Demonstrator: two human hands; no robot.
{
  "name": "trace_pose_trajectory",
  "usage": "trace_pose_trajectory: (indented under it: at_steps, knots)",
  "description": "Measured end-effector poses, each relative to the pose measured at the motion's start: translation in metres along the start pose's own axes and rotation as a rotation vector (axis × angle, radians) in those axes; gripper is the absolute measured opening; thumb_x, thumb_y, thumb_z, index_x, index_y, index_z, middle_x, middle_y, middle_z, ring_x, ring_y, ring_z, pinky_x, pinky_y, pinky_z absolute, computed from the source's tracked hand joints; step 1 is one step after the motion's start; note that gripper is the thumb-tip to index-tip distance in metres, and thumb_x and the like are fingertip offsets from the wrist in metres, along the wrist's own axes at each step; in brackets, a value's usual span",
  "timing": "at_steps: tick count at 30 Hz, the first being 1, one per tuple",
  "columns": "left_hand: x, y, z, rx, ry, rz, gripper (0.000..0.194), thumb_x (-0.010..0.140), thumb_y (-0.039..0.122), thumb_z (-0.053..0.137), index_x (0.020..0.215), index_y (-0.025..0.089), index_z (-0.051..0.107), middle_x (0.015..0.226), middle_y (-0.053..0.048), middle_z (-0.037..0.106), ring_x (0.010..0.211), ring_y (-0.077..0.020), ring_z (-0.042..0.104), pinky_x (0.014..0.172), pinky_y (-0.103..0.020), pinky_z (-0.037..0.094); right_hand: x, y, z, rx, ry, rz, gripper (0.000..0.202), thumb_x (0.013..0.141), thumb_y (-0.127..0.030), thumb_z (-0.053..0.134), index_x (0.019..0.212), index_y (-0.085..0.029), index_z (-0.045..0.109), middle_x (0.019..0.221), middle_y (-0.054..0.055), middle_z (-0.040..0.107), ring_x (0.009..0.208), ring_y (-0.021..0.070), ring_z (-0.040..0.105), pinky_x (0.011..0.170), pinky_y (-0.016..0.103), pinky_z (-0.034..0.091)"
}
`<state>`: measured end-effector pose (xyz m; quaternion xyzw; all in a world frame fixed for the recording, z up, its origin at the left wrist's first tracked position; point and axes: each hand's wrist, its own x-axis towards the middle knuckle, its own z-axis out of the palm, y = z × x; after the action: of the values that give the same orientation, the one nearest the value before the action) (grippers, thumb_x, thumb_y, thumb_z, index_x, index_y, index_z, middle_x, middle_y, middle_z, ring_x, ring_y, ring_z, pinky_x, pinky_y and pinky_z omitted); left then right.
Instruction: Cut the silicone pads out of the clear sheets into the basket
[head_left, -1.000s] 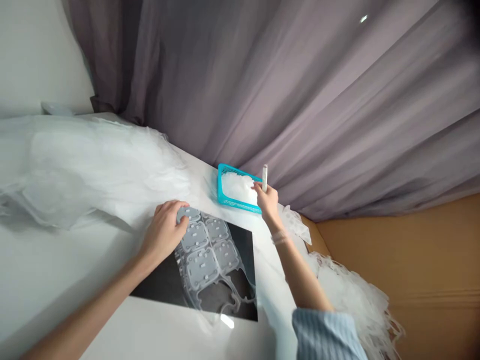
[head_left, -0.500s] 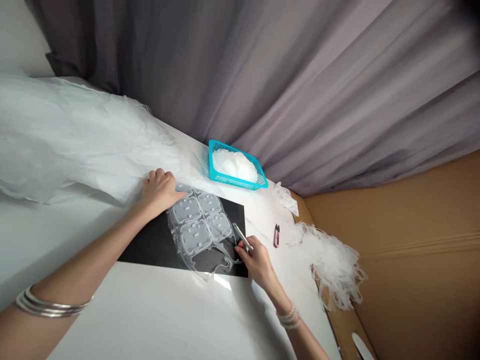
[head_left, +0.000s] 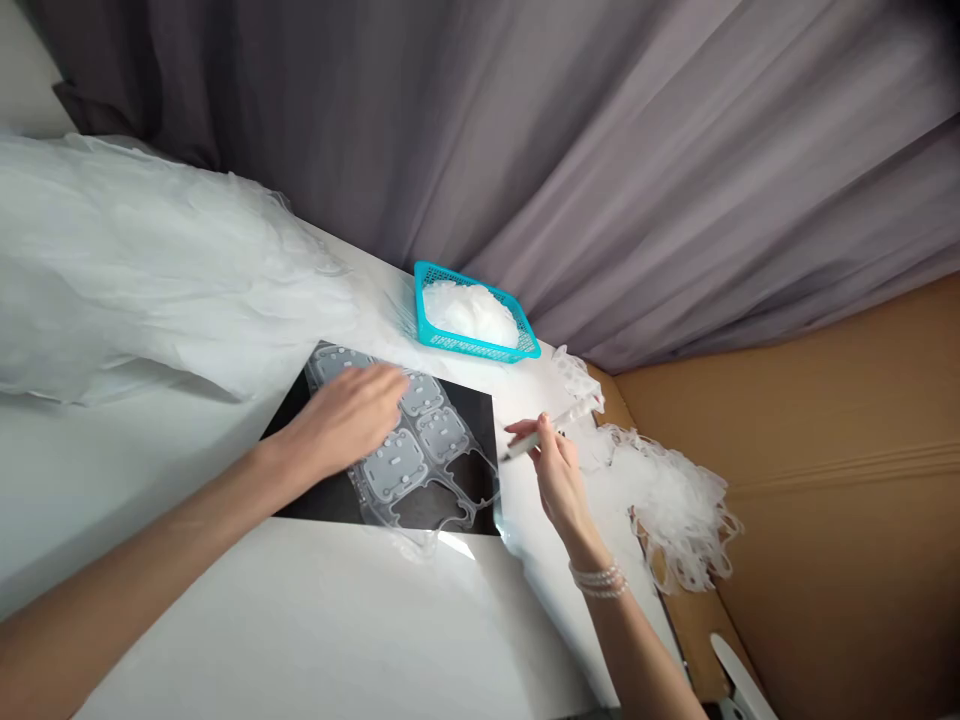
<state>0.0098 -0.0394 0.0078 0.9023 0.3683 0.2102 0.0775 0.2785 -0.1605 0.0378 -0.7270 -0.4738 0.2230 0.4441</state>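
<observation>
A clear plastic sheet (head_left: 420, 450) with raised pads is being pressed flat on a black mat (head_left: 315, 490) by the left hand (head_left: 352, 420), whose fingers are spread loosely over its upper part. A thin white stick (head_left: 544, 432) is being pinched in the right hand (head_left: 559, 475), just beside the sheet's right edge, above the white bench (head_left: 300, 630). A blue basket (head_left: 472, 325) of white bits is being kept behind, near white tulle (head_left: 150, 280).
</observation>
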Motion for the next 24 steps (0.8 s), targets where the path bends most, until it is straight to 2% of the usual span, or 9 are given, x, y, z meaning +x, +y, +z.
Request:
trace_pose_trajectory:
  at_steps: [2, 5, 6, 9, 12, 16, 20, 24]
  knots:
    - [-0.014, 0.011, 0.012, -0.024, -0.084, 0.198, 0.033, 0.094, 0.024, 0.049, 0.122, 0.021, 0.067, 0.136, -0.007, 0.066, 0.126, -0.0211, 0.059, 0.109, -0.032, 0.040, -0.004, -0.010, 0.015, 0.219, -0.031, 0.016, 0.063, 0.097, -0.066, 0.038, 0.085, -0.015, 0.073, 0.063, 0.003, 0.060, 0.063, 0.0155, 0.060, 0.064, 0.027, 0.049]
    - [-0.032, 0.018, 0.026, -0.018, -0.123, 0.293, 0.039, 0.097, 0.020, 0.043, 0.130, 0.015, 0.063, 0.142, -0.012, 0.061, 0.133, -0.0246, 0.055, 0.114, -0.038, 0.035, -0.008, -0.024, 0.040, 0.367, -0.125, 0.089, 0.061, 0.095, -0.068, 0.043, 0.093, -0.014, 0.071, 0.052, -0.002, 0.053, 0.045, 0.0126, 0.053, 0.050, 0.025, 0.048]
    - [-0.036, 0.020, 0.028, 0.001, -0.123, 0.303, 0.041, 0.098, 0.018, 0.041, 0.133, 0.014, 0.061, 0.144, -0.014, 0.059, 0.134, -0.0268, 0.053, 0.114, -0.042, 0.034, -0.009, -0.027, 0.048, 0.395, -0.162, 0.109, 0.058, 0.093, -0.067, 0.047, 0.097, -0.014, 0.069, 0.055, -0.001, 0.056, 0.045, 0.0132, 0.056, 0.049, 0.025, 0.050]
    - [-0.040, 0.022, 0.027, 0.103, -0.122, 0.340, 0.045, 0.097, 0.018, 0.041, 0.139, 0.016, 0.056, 0.146, -0.015, 0.056, 0.135, -0.0311, 0.051, 0.112, -0.049, 0.034, -0.012, -0.028, 0.066, 0.410, -0.226, 0.099, 0.042, 0.087, -0.056, 0.066, 0.096, -0.015, 0.064, 0.074, 0.004, 0.068, 0.064, 0.0178, 0.068, 0.059, 0.029, 0.058]
    - [-0.038, 0.025, 0.022, 0.167, -0.132, 0.373, 0.045, 0.097, 0.019, 0.042, 0.140, 0.016, 0.056, 0.146, -0.015, 0.057, 0.134, -0.0334, 0.052, 0.110, -0.052, 0.037, -0.017, -0.022, 0.075, 0.242, -0.203, -0.040, 0.026, 0.088, -0.042, 0.069, 0.090, -0.018, 0.060, 0.079, 0.003, 0.067, 0.070, 0.0163, 0.068, 0.064, 0.027, 0.058]
    - [-0.039, 0.027, 0.020, 0.161, -0.135, 0.384, 0.045, 0.096, 0.021, 0.040, 0.138, 0.014, 0.057, 0.147, -0.014, 0.056, 0.134, -0.0339, 0.050, 0.110, -0.055, 0.038, -0.022, -0.014, 0.077, -0.075, -0.192, -0.271, 0.018, 0.098, -0.033, 0.053, 0.093, -0.018, 0.062, 0.081, 0.004, 0.066, 0.064, 0.0132, 0.062, 0.055, 0.023, 0.049]
    - [-0.041, 0.027, 0.022, 0.174, -0.151, 0.399, 0.046, 0.097, 0.024, 0.039, 0.138, 0.013, 0.056, 0.146, -0.015, 0.057, 0.135, -0.0363, 0.048, 0.110, -0.060, 0.037, -0.022, -0.011, 0.077, -0.202, -0.225, -0.433, 0.017, 0.100, -0.027, 0.048, 0.096, -0.018, 0.063, 0.076, 0.003, 0.066, 0.063, 0.0140, 0.061, 0.056, 0.024, 0.047]
    - [-0.041, 0.029, 0.021, 0.215, -0.155, 0.407, 0.047, 0.096, 0.024, 0.039, 0.139, 0.012, 0.056, 0.145, -0.017, 0.057, 0.135, -0.0379, 0.047, 0.109, -0.062, 0.037, -0.018, -0.011, 0.080, -0.270, -0.232, -0.559, 0.015, 0.099, -0.022, 0.048, 0.095, -0.018, 0.061, 0.081, 0.005, 0.068, 0.067, 0.0154, 0.064, 0.063, 0.027, 0.051]
